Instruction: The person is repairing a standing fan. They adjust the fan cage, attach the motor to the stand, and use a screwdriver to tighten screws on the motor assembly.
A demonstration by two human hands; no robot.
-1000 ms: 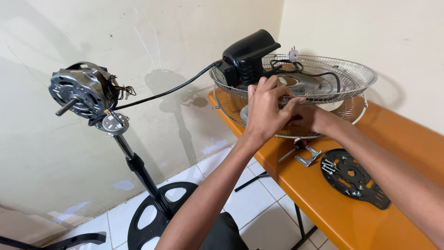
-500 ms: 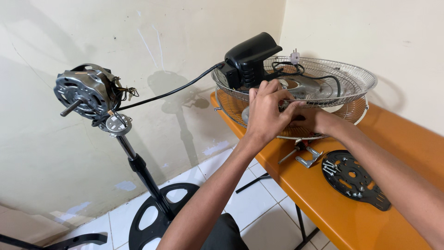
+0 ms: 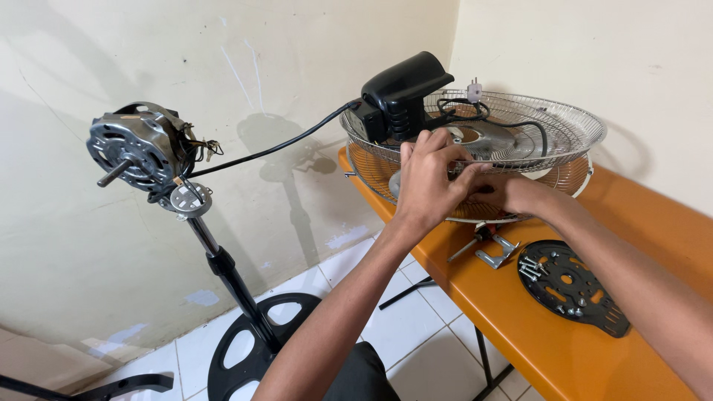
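Two wire fan grilles [image 3: 564,130] lie stacked on the orange table [image 3: 653,223], with a black motor housing [image 3: 405,93] and a coiled black cord resting in the top one. My left hand [image 3: 429,182] is curled over the near rim of the grilles, fingers pressed on the wires. Just to its right, my right hand [image 3: 516,194] is at the same rim, and its fingertips are hidden behind my left hand. A bare fan motor [image 3: 141,148] sits on a stand at the left, joined by a black cable to the housing.
On the table near my right forearm lie a black round plate [image 3: 572,286] with several screws on it and a small metal tool [image 3: 490,249]. The stand's black base [image 3: 252,341] rests on the tiled floor. Walls close in behind and to the right.
Both hands stay at the near rim of the grilles; my left fingers have shifted slightly along the wires. The view has moved a little.
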